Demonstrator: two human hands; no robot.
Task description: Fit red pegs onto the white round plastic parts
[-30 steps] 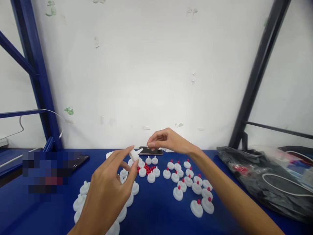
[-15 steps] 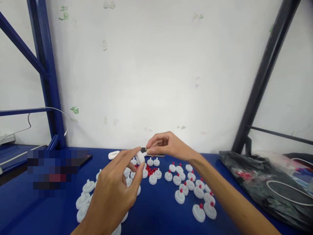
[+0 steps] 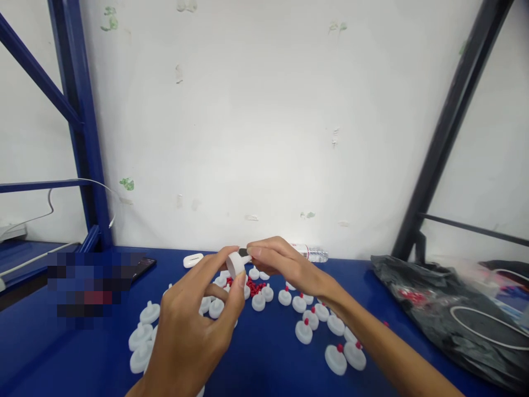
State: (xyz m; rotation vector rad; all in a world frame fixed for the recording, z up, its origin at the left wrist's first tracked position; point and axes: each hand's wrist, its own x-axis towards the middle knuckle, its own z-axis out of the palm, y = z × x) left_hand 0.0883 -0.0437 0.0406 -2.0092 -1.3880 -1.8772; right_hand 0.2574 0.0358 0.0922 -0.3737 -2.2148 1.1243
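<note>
A white round cap (image 3: 236,265) is pinched by its rim between the thumb and fingers of my left hand (image 3: 198,309), tilted so that its hollow underside shows and its narrow spout points right. My right hand (image 3: 285,262) has its fingers closed at the tip of that spout; whatever small piece they may hold is hidden. Below the hands lies a pile of small red pieces (image 3: 255,287) with several plain white caps (image 3: 258,301) around it. More plain caps (image 3: 141,336) sit at the left. On the right stand several white caps with red tips (image 3: 303,332).
A clear bottle (image 3: 316,253) lies by the wall behind my right hand. A white oval object (image 3: 193,260) rests at the back. Black plastic bags (image 3: 446,314) cover the right side, and a dark phone (image 3: 144,268) lies left. Blue posts (image 3: 88,138) frame the left.
My right hand has turned palm-down and its fingers have flattened over the spout. The cap in my left hand has tilted, showing more of its hollow side. The bottle has come into view.
</note>
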